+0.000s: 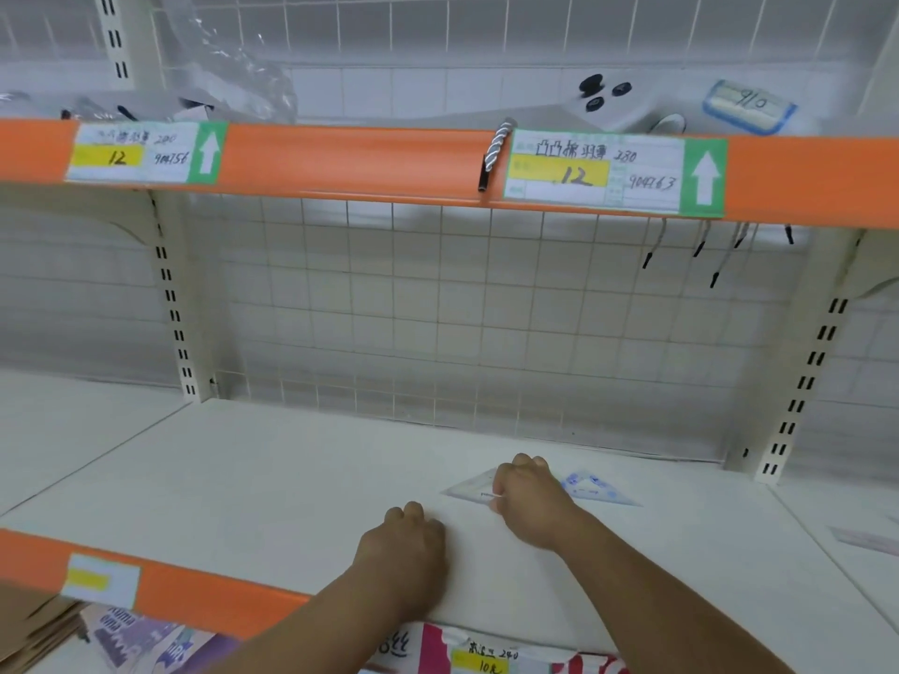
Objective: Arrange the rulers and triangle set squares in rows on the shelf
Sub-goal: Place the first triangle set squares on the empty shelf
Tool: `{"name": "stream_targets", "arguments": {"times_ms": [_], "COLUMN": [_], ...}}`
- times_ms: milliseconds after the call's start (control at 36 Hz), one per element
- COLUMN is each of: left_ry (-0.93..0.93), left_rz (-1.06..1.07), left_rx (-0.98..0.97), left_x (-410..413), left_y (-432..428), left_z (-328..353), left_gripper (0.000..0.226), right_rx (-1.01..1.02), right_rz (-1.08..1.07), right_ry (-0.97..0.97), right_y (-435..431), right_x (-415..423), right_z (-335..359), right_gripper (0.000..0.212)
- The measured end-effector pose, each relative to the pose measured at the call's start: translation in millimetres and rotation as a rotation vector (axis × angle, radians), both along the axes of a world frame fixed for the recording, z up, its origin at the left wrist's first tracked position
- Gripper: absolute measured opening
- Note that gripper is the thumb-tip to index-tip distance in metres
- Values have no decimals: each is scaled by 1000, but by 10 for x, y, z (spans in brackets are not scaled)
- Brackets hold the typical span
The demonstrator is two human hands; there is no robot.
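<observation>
Only two triangle set squares (601, 488) lie on the shelf (272, 484); right hand (528, 498) presses one, left hand (406, 542) rests clenched, holding nothing; the rows are hardly begun.

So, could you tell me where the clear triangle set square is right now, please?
In the head view it lies flat on the white shelf, right of centre, under the right hand; the left hand rests just beside it.

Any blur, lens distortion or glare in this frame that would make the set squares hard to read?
Head view: wide-angle bowing curves the orange shelf edge; light is flat and even, without hard shadows or glare; the whole frame is soft, so the clear plastic triangle set square under the right hand nearly vanishes against the white shelf board, markings unreadable.
</observation>
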State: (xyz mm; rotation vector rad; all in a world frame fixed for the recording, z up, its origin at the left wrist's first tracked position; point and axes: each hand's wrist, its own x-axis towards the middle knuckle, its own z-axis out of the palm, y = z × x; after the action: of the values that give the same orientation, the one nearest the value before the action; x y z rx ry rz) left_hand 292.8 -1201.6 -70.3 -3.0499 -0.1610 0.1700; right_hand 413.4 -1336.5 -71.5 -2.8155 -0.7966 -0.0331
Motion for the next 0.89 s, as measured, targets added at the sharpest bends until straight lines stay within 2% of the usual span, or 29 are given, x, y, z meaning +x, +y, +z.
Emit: {"name": "stream_targets", "arguments": {"times_ms": [444,889], "left_ry": [-4,1], "left_rz": [-15,5], "left_rx": [23,12], "left_x": [-17,-2], "left_y": [-5,-10], "left_z": [-18,-41], "left_gripper": [36,34], "right_rx": [-28,28], "right_rz": [-41,-70], "right_ry": [15,41], "right_y": [111,92], "right_x": [156,51], "right_z": [-11,24], "right_gripper": [28,30]}}
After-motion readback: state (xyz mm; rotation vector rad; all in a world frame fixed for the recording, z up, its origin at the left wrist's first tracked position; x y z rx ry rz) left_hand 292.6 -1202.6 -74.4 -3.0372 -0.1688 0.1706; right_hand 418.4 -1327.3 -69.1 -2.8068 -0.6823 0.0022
